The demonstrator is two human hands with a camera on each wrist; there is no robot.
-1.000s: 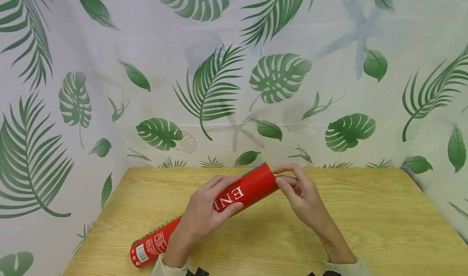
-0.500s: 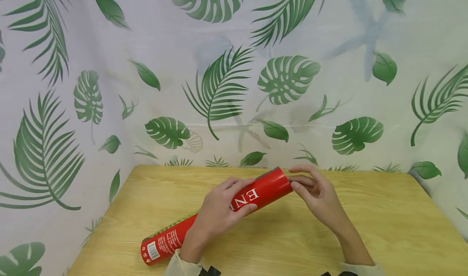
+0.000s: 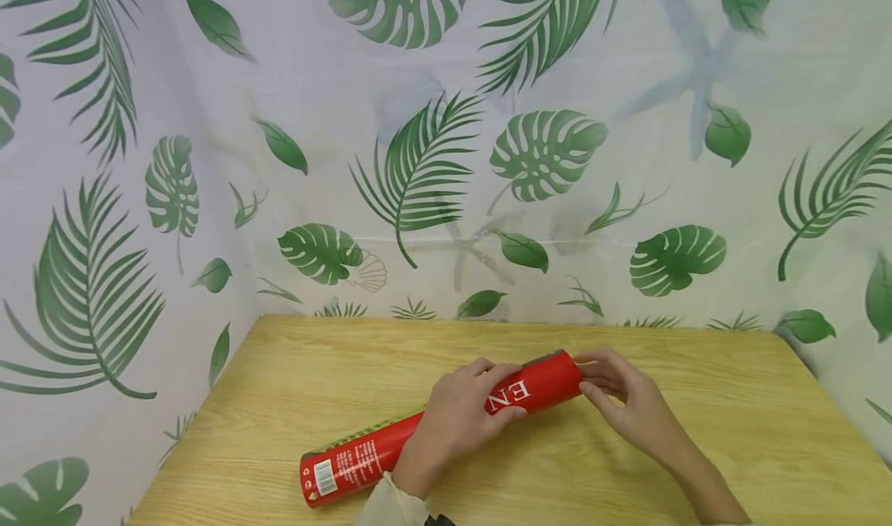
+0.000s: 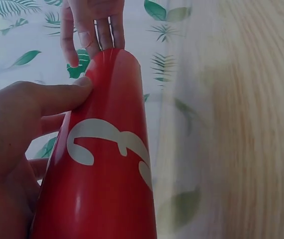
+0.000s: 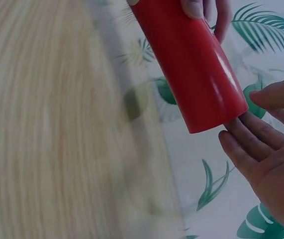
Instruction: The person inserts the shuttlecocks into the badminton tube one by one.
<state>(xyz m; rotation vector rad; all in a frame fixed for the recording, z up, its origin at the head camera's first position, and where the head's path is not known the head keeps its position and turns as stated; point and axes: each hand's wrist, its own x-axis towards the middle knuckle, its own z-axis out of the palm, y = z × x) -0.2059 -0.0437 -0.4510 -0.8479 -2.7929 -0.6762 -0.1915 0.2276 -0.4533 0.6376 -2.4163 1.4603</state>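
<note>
A long red cylindrical tube (image 3: 543,386) with white lettering slants over the wooden table, its far right end higher than its near left end. A barcode and small print show near the left end. My left hand (image 3: 456,410) grips the tube past its middle, thumb on the near side, other fingers over the far side. My right hand (image 3: 637,402) is at the tube's right end. In the right wrist view its fingers (image 5: 258,142) reach straight to the end opening, some tips hidden there, and its thumb stands apart from the tube (image 5: 196,69). The tube's inside is out of sight.
The wooden table (image 3: 279,386) lies under the hands. A white cloth (image 3: 432,293) printed with green leaves hangs behind the table and along its left side.
The tube has come down and shifted right, lying flatter than before, with the left hand still gripping it. My right hand has moved down and right with the tube's end. The head view has also shifted.
</note>
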